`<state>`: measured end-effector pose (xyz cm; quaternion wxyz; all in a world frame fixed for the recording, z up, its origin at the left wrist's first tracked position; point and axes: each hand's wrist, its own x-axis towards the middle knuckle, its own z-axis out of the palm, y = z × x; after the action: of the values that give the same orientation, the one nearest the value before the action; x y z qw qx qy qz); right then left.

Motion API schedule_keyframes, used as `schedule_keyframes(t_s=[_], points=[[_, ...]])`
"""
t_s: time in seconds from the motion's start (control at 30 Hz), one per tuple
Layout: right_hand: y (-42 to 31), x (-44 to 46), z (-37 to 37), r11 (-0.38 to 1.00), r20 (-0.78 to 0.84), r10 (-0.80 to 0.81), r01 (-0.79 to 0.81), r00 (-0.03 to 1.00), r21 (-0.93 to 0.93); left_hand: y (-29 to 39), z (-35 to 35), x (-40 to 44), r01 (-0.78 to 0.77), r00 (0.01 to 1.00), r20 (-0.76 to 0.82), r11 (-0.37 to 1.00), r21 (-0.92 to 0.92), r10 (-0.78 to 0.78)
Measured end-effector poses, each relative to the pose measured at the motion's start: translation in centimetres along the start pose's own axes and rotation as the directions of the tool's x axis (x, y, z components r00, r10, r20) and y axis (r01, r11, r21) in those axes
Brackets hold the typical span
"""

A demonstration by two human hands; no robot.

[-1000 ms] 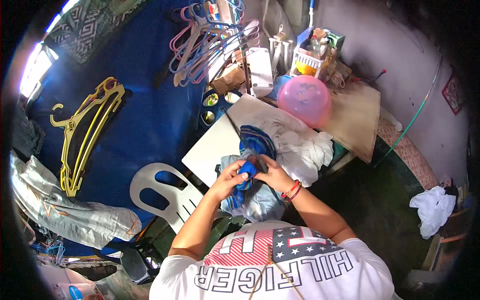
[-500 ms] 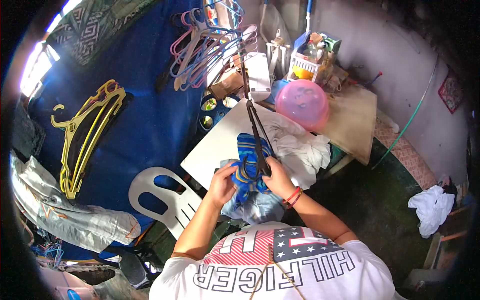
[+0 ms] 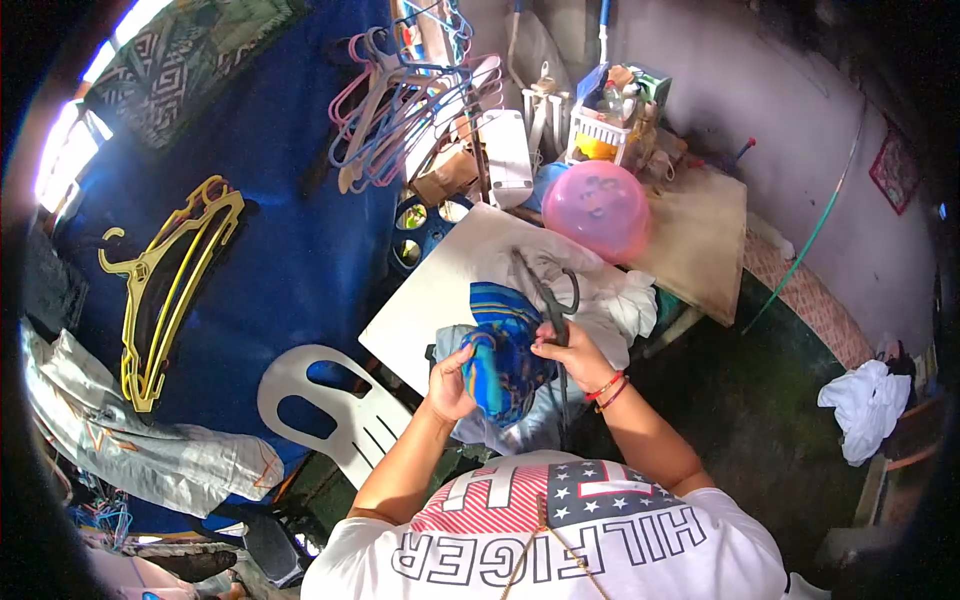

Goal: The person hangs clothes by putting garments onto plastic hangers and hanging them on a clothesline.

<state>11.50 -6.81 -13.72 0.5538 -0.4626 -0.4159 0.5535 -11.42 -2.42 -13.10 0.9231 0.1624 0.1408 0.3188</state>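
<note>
My left hand (image 3: 452,384) is closed on the edge of a blue garment with yellow and dark stripes (image 3: 502,345). A black clothes hanger (image 3: 548,290) stands aslant beside the garment, its hook turned to the right. My right hand (image 3: 576,358) pinches the hanger near its middle, close to the garment's right side. Whether the right fingers also hold cloth is hidden. Under and around the garment lie pale grey-blue cloth (image 3: 530,436) and rumpled white cloth (image 3: 600,285), partly over a white tabletop (image 3: 425,300).
A white plastic chair (image 3: 335,400) stands to the left. Yellow hangers (image 3: 180,290) hang against a blue sheet (image 3: 290,250). Beyond the table are a bunch of coloured hangers (image 3: 400,120), a pink basin (image 3: 597,212) and a white basket (image 3: 597,138). White cloth (image 3: 868,405) lies far right.
The black hanger has turned in my right hand, its hook swinging to the right. The striped garment has spread wider, and my left hand has shifted slightly downward with its edge.
</note>
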Motion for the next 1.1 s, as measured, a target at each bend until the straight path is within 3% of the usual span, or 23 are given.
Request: schedule_keyframes(t_s=[0.07, 0.1, 0.2, 0.23, 0.27, 0.33, 0.37, 0.43, 0.47, 0.6, 0.67, 0.7, 0.73, 0.77, 0.87, 0.9, 0.93, 1.0, 1.07, 1.1], points=[[-0.7, -0.5, -0.4, 0.979, -0.061, 0.047, -0.034, 0.997, 0.200, 0.0, 0.0, 0.0, -0.059, 0.998, -0.033, 0.998, -0.015, 0.059], [-0.6, -0.6, -0.7, 0.904, 0.015, -0.014, 0.006, 1.000, 0.428, 0.2, -0.7, 0.2, 0.004, 0.990, 0.137, 0.987, -0.162, 0.018], [-4.1, -2.5, 1.0, 0.856, 0.099, 0.017, -0.065, 0.995, 0.512, -0.1, -0.1, 0.6, -0.119, 0.990, 0.085, 0.987, 0.111, 0.109], [-3.3, -2.2, 1.2, 0.885, 0.152, 0.064, -0.127, 0.986, 0.448, -0.5, -0.1, 0.7, -0.057, 0.996, 0.067, 0.994, 0.089, 0.051], [-1.6, -1.6, 1.0, 0.952, 0.211, 0.100, -0.155, 0.972, 0.264, -0.9, 0.7, 0.6, -0.080, 0.993, 0.099, 0.981, 0.178, 0.063], [-1.2, -2.3, 1.7, 0.953, 0.133, 0.158, -0.186, 0.979, 0.238, -1.4, 1.6, 0.8, -0.067, 0.990, 0.133, 0.976, 0.208, 0.040], [-0.8, -1.9, 1.5, 0.933, 0.164, 0.217, -0.254, 0.962, 0.254, -1.4, 2.0, 0.6, -0.129, 0.990, 0.095, 0.943, 0.305, 0.105], [-0.8, -1.8, 1.5, 0.999, -0.032, 0.003, -0.001, 0.999, 0.054, -1.4, 2.5, 0.2, -0.236, 0.968, 0.040, 0.836, 0.495, 0.250], [-0.7, -1.8, 1.6, 0.992, -0.111, -0.117, 0.111, 0.987, -0.063, -1.2, 2.3, 0.5, -0.249, 0.960, 0.001, 0.850, 0.465, 0.281], [-1.0, -2.4, 0.6, 0.946, 0.144, -0.078, 0.028, 0.986, 0.322, -0.9, 1.0, 1.5, -0.269, 0.943, -0.091, 0.896, 0.354, 0.319], [0.9, -2.0, 1.1, 0.964, 0.184, -0.068, 0.017, 0.980, 0.265, -1.3, 1.5, 1.0, -0.220, 0.969, -0.042, 0.928, 0.300, 0.243], [2.5, -1.6, 1.2, 0.965, 0.191, -0.033, -0.019, 0.981, 0.262, -1.8, 0.2, 1.0, -0.092, 0.993, 0.088, 0.988, 0.123, 0.082], [2.6, -1.4, 1.9, 0.964, 0.200, 0.003, -0.055, 0.980, 0.258, -1.9, 0.6, 0.9, -0.036, 0.985, 0.175, 0.991, 0.130, 0.013], [2.3, -1.5, 1.7, 0.929, 0.169, 0.110, -0.161, 0.980, 0.333, -2.0, 1.1, 0.8, -0.019, 0.992, 0.128, 0.983, 0.184, -0.005], [-1.2, -1.8, 1.0, 0.720, 0.370, 0.049, -0.290, 0.928, 0.631, -2.0, 3.2, 0.4, -0.041, 0.996, -0.057, 0.929, 0.368, 0.066], [0.2, -1.3, -1.1, 0.719, 0.398, 0.096, -0.340, 0.912, 0.606, -1.9, 3.4, 0.5, -0.049, 0.986, -0.121, 0.900, 0.432, 0.112], [-1.2, -1.7, -0.8, 0.784, 0.216, 0.153, -0.251, 0.964, 0.568, -1.6, 2.6, 0.5, -0.048, 0.983, -0.126, 0.845, 0.533, 0.135], [-2.5, -1.9, -2.0, 0.922, 0.147, -0.011, -0.047, 0.989, 0.385, 0.0, 0.2, 0.4, -0.038, 0.976, -0.125, 0.700, 0.713, 0.179], [-4.8, -2.2, -2.9, 0.892, 0.115, -0.073, 0.014, 0.991, 0.452, 1.7, 1.1, -0.2, -0.093, 0.952, -0.136, 0.678, 0.729, 0.276], [-5.5, -2.2, -3.4, 0.896, 0.144, -0.070, -0.001, 0.987, 0.444, 2.8, 1.9, -0.6, -0.103, 0.968, -0.102, 0.733, 0.672, 0.230]])
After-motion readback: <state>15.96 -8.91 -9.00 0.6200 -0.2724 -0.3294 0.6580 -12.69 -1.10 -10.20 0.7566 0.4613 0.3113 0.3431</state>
